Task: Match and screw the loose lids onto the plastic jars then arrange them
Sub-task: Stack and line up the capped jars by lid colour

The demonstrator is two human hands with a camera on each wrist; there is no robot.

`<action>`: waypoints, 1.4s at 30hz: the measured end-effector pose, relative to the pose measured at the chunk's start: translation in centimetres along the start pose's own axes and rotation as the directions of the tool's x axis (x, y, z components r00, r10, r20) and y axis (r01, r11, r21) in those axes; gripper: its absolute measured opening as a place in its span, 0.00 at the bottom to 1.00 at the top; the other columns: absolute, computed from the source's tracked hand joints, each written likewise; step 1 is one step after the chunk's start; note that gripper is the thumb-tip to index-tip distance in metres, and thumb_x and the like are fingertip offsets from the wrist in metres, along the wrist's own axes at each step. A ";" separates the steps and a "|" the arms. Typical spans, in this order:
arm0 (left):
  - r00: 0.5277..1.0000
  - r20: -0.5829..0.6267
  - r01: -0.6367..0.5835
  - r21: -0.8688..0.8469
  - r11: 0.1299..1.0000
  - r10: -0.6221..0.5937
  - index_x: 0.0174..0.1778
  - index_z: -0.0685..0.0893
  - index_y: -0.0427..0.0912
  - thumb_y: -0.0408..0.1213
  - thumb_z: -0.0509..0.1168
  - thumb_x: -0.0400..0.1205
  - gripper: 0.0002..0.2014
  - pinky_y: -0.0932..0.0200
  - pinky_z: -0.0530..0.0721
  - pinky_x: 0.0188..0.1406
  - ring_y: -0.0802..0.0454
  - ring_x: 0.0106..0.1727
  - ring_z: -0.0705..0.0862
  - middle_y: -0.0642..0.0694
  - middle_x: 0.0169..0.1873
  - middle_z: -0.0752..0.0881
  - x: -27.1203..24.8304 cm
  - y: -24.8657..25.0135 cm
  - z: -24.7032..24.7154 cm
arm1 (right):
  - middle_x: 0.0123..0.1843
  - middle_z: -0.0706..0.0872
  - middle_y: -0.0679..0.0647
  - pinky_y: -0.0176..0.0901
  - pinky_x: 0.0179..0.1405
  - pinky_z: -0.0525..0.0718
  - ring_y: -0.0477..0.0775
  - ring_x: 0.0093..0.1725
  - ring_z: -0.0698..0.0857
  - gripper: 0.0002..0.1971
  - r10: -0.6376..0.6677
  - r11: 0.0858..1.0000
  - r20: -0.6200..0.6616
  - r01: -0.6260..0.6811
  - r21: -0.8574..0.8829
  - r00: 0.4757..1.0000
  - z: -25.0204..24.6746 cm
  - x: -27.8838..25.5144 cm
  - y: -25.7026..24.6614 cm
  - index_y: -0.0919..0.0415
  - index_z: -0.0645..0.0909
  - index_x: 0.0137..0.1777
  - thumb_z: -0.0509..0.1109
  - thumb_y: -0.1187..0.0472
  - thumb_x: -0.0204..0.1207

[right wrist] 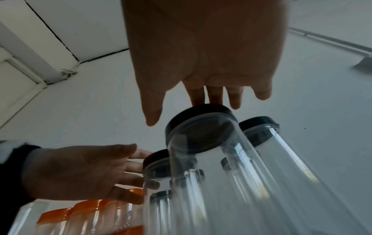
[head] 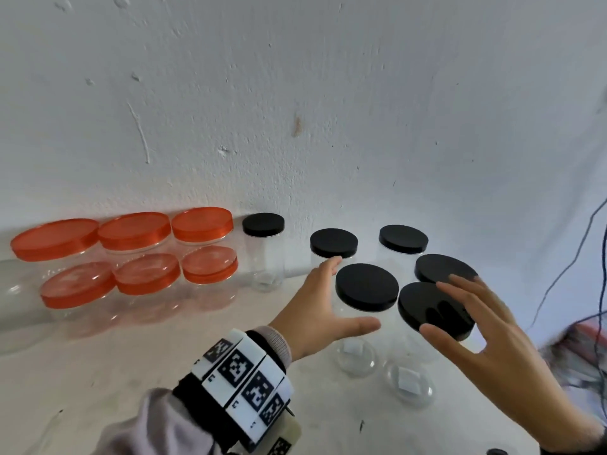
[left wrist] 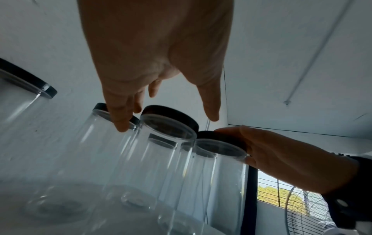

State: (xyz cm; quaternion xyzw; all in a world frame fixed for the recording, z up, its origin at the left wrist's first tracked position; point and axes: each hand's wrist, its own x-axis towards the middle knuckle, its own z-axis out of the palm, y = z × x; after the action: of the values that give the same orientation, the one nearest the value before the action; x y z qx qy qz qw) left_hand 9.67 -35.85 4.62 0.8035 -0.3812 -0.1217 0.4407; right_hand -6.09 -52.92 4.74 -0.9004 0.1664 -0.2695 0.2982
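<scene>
Several clear plastic jars with black lids stand at the right of the table. My left hand (head: 331, 300) is open, its fingers spread round the left side of the near black-lidded jar (head: 367, 286) without gripping it. My right hand (head: 483, 323) is open with straight fingers laid over the lid of the nearest jar (head: 427, 310), thumb at its near rim. In the left wrist view my left hand (left wrist: 161, 109) hangs above the lids (left wrist: 169, 117). The right wrist view shows my right hand (right wrist: 193, 105) behind that jar's lid (right wrist: 199, 120).
Several orange-lidded jars (head: 138, 231) stand in two rows at the back left against the white wall. Other black-lidded jars (head: 263, 224) stand behind my hands. Dark cables (head: 558, 277) and a crumpled cloth (head: 578, 353) lie at the right edge. The bare table (head: 131, 372) lies in front.
</scene>
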 end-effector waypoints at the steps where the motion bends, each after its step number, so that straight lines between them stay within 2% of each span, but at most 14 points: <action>1: 1.000 -0.010 0.010 0.002 1.000 -0.010 0.82 0.48 0.57 0.57 0.76 0.68 0.54 0.53 0.65 0.78 0.60 0.79 0.60 0.55 0.80 0.59 0.4 0.1 0.4 | 0.72 0.63 0.22 0.47 0.80 0.56 0.28 0.79 0.50 0.31 -0.019 1.000 0.038 0.019 0.003 0.999 -0.1 0.2 0.4 0.33 0.69 0.67 0.67 0.35 0.60; 5: 0.997 -0.052 0.057 -0.025 0.998 -0.058 0.82 0.48 0.57 0.55 0.77 0.68 0.54 0.58 0.70 0.74 0.62 0.74 0.66 0.55 0.79 0.63 1.4 -0.3 1.2 | 0.74 0.60 0.23 0.45 0.82 0.45 0.25 0.78 0.45 0.31 -0.100 0.995 0.097 0.100 0.006 0.990 -0.1 0.9 1.5 0.29 0.65 0.66 0.66 0.31 0.60; 9: 0.987 -0.134 0.082 -0.051 0.995 -0.088 0.81 0.55 0.57 0.55 0.77 0.67 0.50 0.77 0.75 0.51 0.77 0.58 0.73 0.65 0.64 0.70 1.7 -1.0 0.9 | 0.75 0.58 0.23 0.42 0.81 0.36 0.27 0.79 0.41 0.33 -0.166 0.981 0.197 0.182 -0.067 0.966 -0.5 2.0 1.9 0.27 0.61 0.67 0.60 0.22 0.62; 13: 0.969 -0.204 0.131 -0.055 0.990 -0.139 0.78 0.60 0.58 0.54 0.78 0.66 0.47 0.74 0.78 0.49 0.78 0.57 0.73 0.72 0.56 0.71 1.6 -1.9 -0.4 | 0.74 0.55 0.21 0.43 0.80 0.30 0.26 0.78 0.37 0.40 -0.171 0.960 0.310 0.229 -0.162 0.935 -0.7 3.1 2.2 0.26 0.56 0.68 0.46 0.15 0.54; 16: 0.948 -0.270 0.176 0.007 0.984 -0.168 0.77 0.63 0.57 0.55 0.78 0.66 0.46 0.71 0.76 0.50 0.78 0.55 0.73 0.67 0.58 0.73 1.4 -2.6 -2.4 | 0.73 0.49 0.20 0.44 0.79 0.27 0.26 0.76 0.31 0.45 -0.188 0.925 0.346 0.284 -0.252 0.919 -0.7 3.7 2.7 0.24 0.49 0.68 0.31 0.12 0.48; 18: 0.927 -0.328 0.209 0.045 0.977 -0.183 0.77 0.65 0.54 0.54 0.78 0.66 0.44 0.74 0.72 0.47 0.72 0.55 0.76 0.62 0.61 0.73 1.6 -2.9 -3.9 | 0.73 0.47 0.20 0.45 0.78 0.27 0.26 0.76 0.30 0.45 -0.201 0.914 0.359 0.306 -0.265 0.912 -0.8 4.0 2.9 0.24 0.48 0.68 0.30 0.12 0.47; 21: 0.886 -0.426 0.243 0.090 0.966 -0.183 0.69 0.72 0.50 0.49 0.79 0.68 0.35 0.74 0.72 0.45 0.66 0.53 0.78 0.62 0.57 0.77 2.6 -3.8 -5.9 | 0.75 0.61 0.29 0.59 0.81 0.40 0.31 0.80 0.43 0.45 -0.239 0.915 0.349 0.331 -0.229 0.906 -0.7 4.1 2.9 0.30 0.63 0.71 0.37 0.13 0.56; 23: 0.860 -0.479 0.248 0.088 0.965 -0.177 0.60 0.77 0.49 0.46 0.79 0.68 0.27 0.75 0.74 0.37 0.68 0.50 0.80 0.62 0.50 0.81 3.5 -4.6 -6.9 | 0.67 0.78 0.43 0.74 0.73 0.57 0.45 0.77 0.60 0.42 -0.318 0.904 0.306 0.384 -0.187 0.897 -0.7 3.9 2.9 0.45 0.79 0.67 0.45 0.19 0.67; 25: 0.839 -0.516 0.266 0.115 0.957 -0.172 0.57 0.80 0.46 0.46 0.79 0.68 0.24 0.75 0.72 0.34 0.67 0.46 0.81 0.57 0.47 0.84 4.1 -5.4 -7.4 | 0.58 0.83 0.50 0.78 0.64 0.63 0.53 0.72 0.67 0.38 -0.377 0.876 0.263 0.434 -0.211 0.888 -0.5 4.1 2.7 0.50 0.82 0.64 0.48 0.23 0.71; 30: 0.796 -0.585 0.272 0.117 0.955 -0.155 0.52 0.82 0.44 0.46 0.79 0.67 0.21 0.69 0.73 0.33 0.56 0.46 0.85 0.52 0.44 0.86 4.8 -7.1 -7.9 | 0.56 0.79 0.49 0.70 0.70 0.60 0.51 0.72 0.67 0.35 -0.465 0.856 0.198 0.495 -0.146 0.863 0.9 4.8 0.7 0.52 0.82 0.62 0.66 0.33 0.57; 32: 0.798 -0.577 0.290 0.113 0.950 -0.175 0.57 0.79 0.43 0.46 0.79 0.68 0.25 0.64 0.76 0.39 0.53 0.50 0.83 0.49 0.49 0.84 4.9 -7.3 -8.0 | 0.65 0.66 0.37 0.48 0.80 0.54 0.41 0.75 0.60 0.36 -0.414 0.895 0.306 0.445 -0.038 0.858 2.1 5.1 -0.9 0.38 0.70 0.68 0.65 0.29 0.56; 34: 0.808 -0.555 0.287 0.077 0.955 -0.198 0.57 0.77 0.45 0.45 0.79 0.69 0.25 0.65 0.78 0.43 0.58 0.50 0.82 0.50 0.51 0.82 4.9 -7.4 -8.1 | 0.63 0.56 0.29 0.25 0.71 0.60 0.35 0.69 0.61 0.39 -0.405 0.902 0.418 0.431 0.036 0.813 3.7 5.6 -2.6 0.33 0.62 0.70 0.65 0.27 0.58; 35: 0.815 -0.544 0.270 0.046 0.962 -0.203 0.54 0.76 0.47 0.43 0.79 0.69 0.23 0.69 0.77 0.39 0.65 0.47 0.82 0.53 0.49 0.82 4.8 -7.5 -8.2 | 0.62 0.56 0.31 0.21 0.65 0.63 0.35 0.65 0.64 0.40 -0.424 0.895 0.438 0.442 0.066 0.793 4.7 6.1 -3.5 0.36 0.61 0.72 0.68 0.29 0.60; 42: 0.862 -0.433 0.264 -0.059 0.963 -0.263 0.63 0.67 0.48 0.44 0.79 0.69 0.33 0.72 0.72 0.38 0.69 0.50 0.78 0.60 0.52 0.78 4.4 -7.8 -9.3 | 0.65 0.62 0.45 0.40 0.69 0.72 0.46 0.65 0.66 0.43 -0.456 0.885 0.516 0.431 0.176 0.725 10.4 9.0 -7.6 0.46 0.61 0.77 0.77 0.40 0.66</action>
State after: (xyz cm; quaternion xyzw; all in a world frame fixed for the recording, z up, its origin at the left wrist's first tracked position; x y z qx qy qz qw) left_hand 21.55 -30.79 4.37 0.8552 -0.1596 0.0028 0.4931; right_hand 8.23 -46.60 5.88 -0.9457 -0.1511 -0.0696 0.2793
